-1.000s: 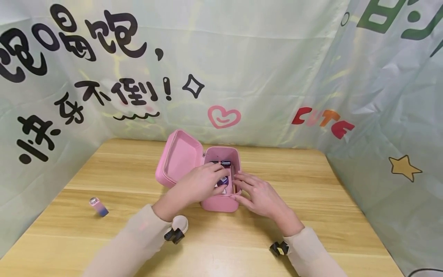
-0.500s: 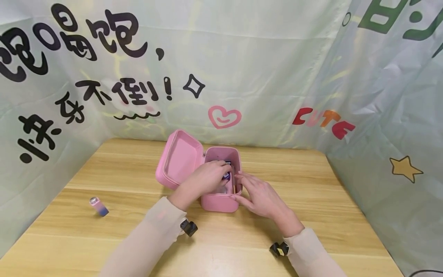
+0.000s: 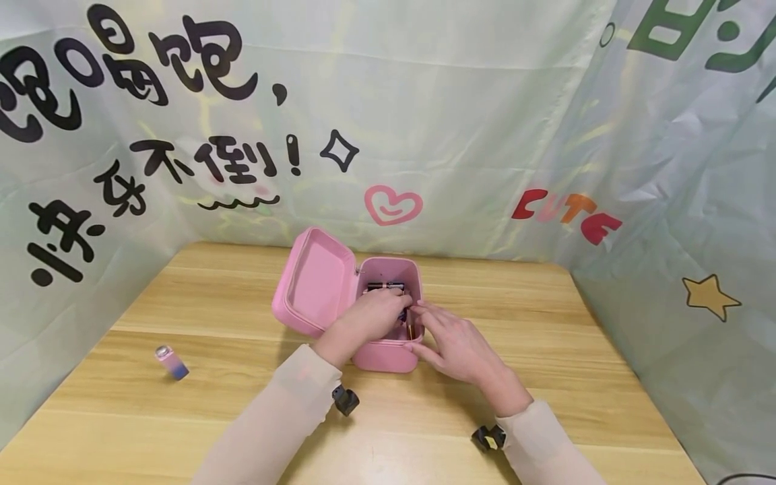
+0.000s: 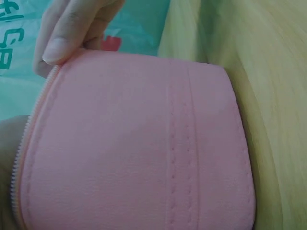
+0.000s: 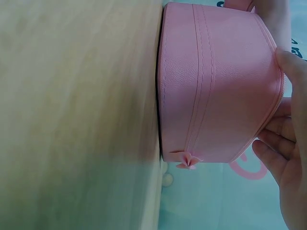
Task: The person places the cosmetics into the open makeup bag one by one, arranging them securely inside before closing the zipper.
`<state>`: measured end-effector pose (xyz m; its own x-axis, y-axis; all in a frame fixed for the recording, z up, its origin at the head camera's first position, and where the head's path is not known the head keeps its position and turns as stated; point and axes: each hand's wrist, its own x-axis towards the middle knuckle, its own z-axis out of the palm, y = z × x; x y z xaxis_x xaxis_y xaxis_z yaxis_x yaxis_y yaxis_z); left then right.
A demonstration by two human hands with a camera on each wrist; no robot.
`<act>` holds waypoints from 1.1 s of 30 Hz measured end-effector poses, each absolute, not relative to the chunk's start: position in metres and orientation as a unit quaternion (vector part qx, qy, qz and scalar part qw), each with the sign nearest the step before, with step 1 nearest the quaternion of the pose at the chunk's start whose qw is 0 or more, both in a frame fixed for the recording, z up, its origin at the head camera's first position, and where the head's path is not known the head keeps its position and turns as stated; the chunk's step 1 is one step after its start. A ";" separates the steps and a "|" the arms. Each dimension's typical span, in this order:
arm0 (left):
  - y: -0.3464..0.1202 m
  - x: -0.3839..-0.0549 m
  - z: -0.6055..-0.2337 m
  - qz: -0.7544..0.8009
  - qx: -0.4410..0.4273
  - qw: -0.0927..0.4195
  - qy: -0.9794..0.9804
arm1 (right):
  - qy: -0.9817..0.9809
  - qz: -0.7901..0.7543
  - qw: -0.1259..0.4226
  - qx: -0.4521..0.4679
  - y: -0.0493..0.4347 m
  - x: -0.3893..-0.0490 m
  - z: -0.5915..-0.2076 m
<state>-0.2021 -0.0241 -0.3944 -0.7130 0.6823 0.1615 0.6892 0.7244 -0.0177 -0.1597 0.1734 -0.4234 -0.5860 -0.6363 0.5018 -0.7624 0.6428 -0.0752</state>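
Observation:
An unzipped pink cosmetic case (image 3: pixel 384 358) stands on the table, its lid (image 3: pixel 321 279) folded out to the left. My left hand (image 3: pixel 378 313) reaches down inside it; the fingertips are largely hidden among the contents, and I cannot tell whether they hold anything. A black tube (image 3: pixel 388 285) lies across the far part of the case, and a slim gold-brown item (image 3: pixel 411 329) stands along the right wall. My right hand (image 3: pixel 451 340) holds the right rim, thumb at the near corner. The right wrist view shows the case's stitched side (image 5: pixel 225 81) and a small pink bow (image 5: pixel 186 159).
A small pink-to-blue cylinder with a silvery top (image 3: pixel 172 362) lies on the left part of the wooden table (image 3: pixel 545 323). Printed cloth walls (image 3: pixel 473 135) enclose the table at the back and sides.
My left hand has moved to the right and deeper within the case, uncovering the black tube again. The right hand stays on the rim.

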 end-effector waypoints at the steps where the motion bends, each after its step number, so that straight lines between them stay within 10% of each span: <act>1: -0.024 -0.203 -0.396 -0.021 -0.369 0.084 -0.926 | -0.878 0.141 0.222 0.399 0.173 -0.160 -0.424; 33: -0.057 -0.151 -0.371 -0.035 -0.378 0.227 -0.897 | -0.847 0.102 0.268 0.447 0.175 -0.164 -0.425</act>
